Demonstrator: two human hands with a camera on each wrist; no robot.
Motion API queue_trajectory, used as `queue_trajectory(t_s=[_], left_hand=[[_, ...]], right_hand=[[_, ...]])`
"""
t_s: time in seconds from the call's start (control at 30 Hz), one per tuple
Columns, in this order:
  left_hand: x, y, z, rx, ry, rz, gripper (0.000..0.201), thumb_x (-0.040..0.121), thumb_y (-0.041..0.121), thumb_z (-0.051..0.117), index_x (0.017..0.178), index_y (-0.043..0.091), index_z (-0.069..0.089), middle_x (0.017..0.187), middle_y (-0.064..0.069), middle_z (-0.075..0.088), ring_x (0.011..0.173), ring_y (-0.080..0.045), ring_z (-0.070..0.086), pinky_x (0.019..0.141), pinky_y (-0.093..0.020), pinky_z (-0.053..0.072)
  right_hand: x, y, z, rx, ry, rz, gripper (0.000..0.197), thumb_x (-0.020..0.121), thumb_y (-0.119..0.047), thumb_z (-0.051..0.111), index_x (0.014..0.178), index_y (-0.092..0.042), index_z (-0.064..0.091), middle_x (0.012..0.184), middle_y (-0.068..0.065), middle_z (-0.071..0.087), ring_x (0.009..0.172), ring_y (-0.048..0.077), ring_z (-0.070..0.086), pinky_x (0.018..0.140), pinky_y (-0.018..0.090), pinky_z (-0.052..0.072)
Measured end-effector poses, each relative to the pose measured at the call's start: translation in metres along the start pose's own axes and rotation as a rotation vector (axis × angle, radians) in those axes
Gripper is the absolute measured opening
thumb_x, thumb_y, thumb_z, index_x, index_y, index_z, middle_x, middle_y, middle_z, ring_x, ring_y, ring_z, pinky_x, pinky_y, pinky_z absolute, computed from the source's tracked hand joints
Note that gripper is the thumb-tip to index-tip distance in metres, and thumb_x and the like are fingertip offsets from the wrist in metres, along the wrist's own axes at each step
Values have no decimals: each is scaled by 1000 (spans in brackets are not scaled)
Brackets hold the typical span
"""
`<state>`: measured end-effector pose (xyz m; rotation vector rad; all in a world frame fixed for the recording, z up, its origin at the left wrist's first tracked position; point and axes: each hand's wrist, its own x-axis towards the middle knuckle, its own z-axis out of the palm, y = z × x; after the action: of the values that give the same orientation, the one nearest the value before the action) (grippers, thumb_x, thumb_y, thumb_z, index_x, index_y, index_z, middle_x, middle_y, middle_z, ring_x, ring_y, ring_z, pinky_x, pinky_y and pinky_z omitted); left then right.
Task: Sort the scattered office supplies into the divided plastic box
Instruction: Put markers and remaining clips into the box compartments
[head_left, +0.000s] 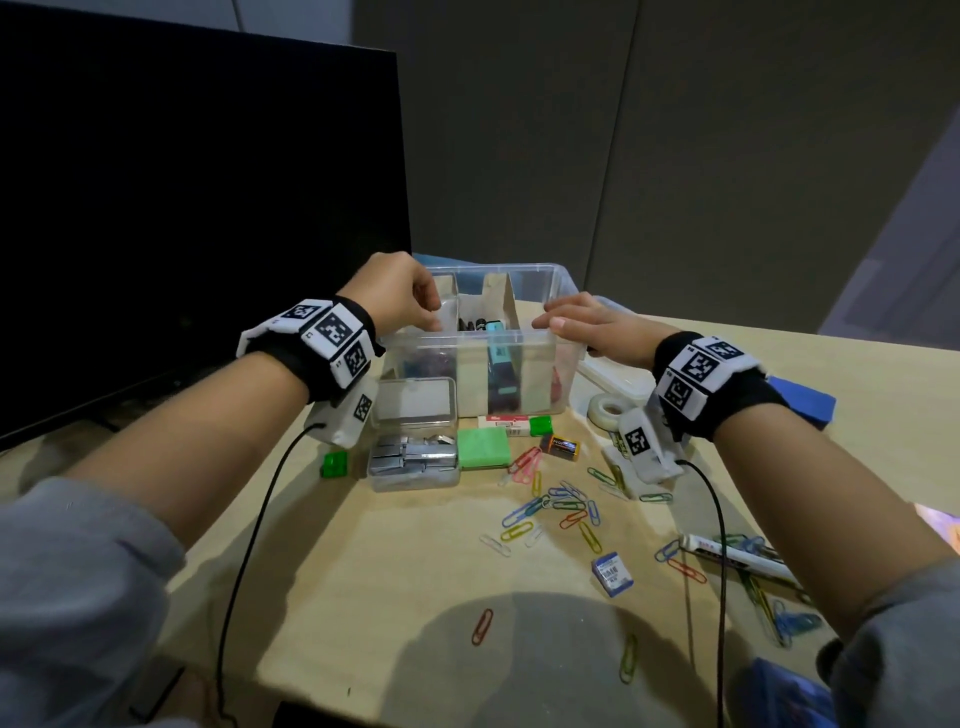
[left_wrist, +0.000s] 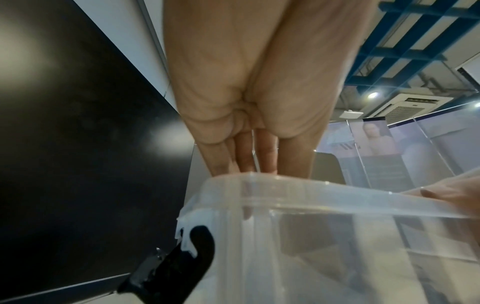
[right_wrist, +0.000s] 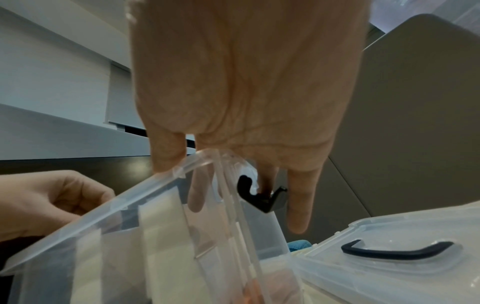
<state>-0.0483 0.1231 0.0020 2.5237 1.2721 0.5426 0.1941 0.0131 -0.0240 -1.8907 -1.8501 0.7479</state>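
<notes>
The clear divided plastic box (head_left: 519, 340) stands at the middle back of the table, with a teal highlighter (head_left: 500, 364) in its middle compartment. My left hand (head_left: 410, 304) curls over the box's left rim (left_wrist: 272, 185), fingers (left_wrist: 244, 152) dipping inside. My right hand (head_left: 571, 322) grips the near right corner: thumb (right_wrist: 168, 156) on the near rim, one finger inside, the others down the outer right wall by a black latch (right_wrist: 259, 199). Coloured paper clips (head_left: 563, 506), a green eraser (head_left: 483, 449) and a battery (head_left: 562, 447) lie loose in front of the box.
A clear case of staples (head_left: 415, 460) and a small green block (head_left: 335, 463) sit at the front left. The box's lid (right_wrist: 389, 246), a tape roll (head_left: 607, 408), a white pen (head_left: 737, 556) and a small blue packet (head_left: 613, 572) lie to the right. A black monitor (head_left: 182, 208) stands on the left.
</notes>
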Motion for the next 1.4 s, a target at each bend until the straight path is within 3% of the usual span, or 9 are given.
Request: queue_trajectory(t_s=[0.1,0.27,0.6,0.73,0.83,0.93,1.1,1.2,1.4], left_hand=[[0,-1,9,18,64,46,27,85,30,72,106,15,67,104,0,64,93,-12,59,79,-24,47],[1,-8,26,108,-25,23,57,95,52,48,141,18,42,149,-5,38,138,-22,34,111,-47,33],[-7,-11,31,-41,-49,-63,57,97,54,42,142,19,42,143,-9,47,125,-24,50,101,-41,44],[-8,-10,31,-110,-44,-71,59,96,51,48,145,19,39,145,-7,46,128,-23,49,102,-41,43],[-7,-12,32,-175,-25,-88,63,93,50,54,145,19,37,145,-5,47,127,-22,49,104,-42,43],[-7,-14,34,-260,19,-99,63,90,47,61,140,16,37,139,-4,49,122,-22,52,102,-43,44],[-8,-14,34,-234,50,-103,40,91,43,60,115,14,46,108,0,52,101,-21,53,88,-40,47],[-7,-13,34,-154,7,-59,33,95,42,54,101,10,58,97,0,50,98,-21,51,83,-37,44],[-5,-17,35,-130,-16,-75,29,93,48,54,87,20,61,137,-14,48,107,-21,53,90,-37,46]], right_hand=[[-1,-2,0,-11,-4,-1,40,101,-43,35,136,-29,49,148,-6,28,136,16,28,114,50,28],[-3,-4,1,2,1,9,40,102,-42,35,137,-29,49,148,-6,27,134,15,28,113,48,28],[-7,-13,2,-69,72,102,47,101,-44,37,140,-19,46,150,-5,29,138,18,31,116,44,24],[-15,-33,6,-491,355,114,45,97,-43,46,134,-19,45,144,7,31,129,26,36,106,50,31],[-31,-58,17,-613,557,-72,32,92,-42,53,110,-16,50,114,5,48,104,21,49,83,34,42],[-52,-74,34,-690,319,-100,19,90,-37,59,95,-19,54,90,-3,55,85,17,57,59,21,35],[-67,-79,59,-876,-516,333,63,81,-42,72,130,-9,51,118,5,59,94,17,53,56,17,40],[-65,-67,70,-829,-598,453,79,72,-49,78,133,-9,47,124,4,61,100,18,58,58,22,39],[-60,-62,88,-784,-545,417,75,66,-72,69,111,-11,65,76,-4,64,64,13,54,54,25,37]])
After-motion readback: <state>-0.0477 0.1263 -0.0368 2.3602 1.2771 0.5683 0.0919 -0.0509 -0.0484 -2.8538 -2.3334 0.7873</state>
